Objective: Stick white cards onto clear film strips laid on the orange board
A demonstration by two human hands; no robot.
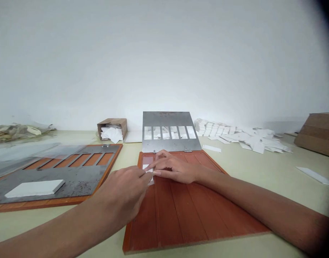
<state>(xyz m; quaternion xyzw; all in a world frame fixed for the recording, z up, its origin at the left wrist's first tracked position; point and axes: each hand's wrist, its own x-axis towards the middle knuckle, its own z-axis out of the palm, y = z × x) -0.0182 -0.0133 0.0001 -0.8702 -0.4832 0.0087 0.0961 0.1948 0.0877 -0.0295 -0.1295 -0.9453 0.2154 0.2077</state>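
Note:
A red-brown grooved board [186,204] lies in front of me, with a slotted metal plate [168,145] hinged at its far edge and raised. Near the board's far left corner is a small white card strip [151,180], with a clear film edge around it. My left hand [128,188] is closed, its fingertips pinched at the strip. From the right, my right hand [175,167] rests on the board, fingers bent, thumb and forefinger meeting at the same strip. Both hands' fingertips nearly touch and cover part of the strip.
At left lies a second board with a slotted metal plate [81,181], bearing a white block [35,188] and clear plastic sheets [48,152]. Behind are a cardboard box [124,125] of white pieces, a heap of white cards [256,139] and a brown box [317,132].

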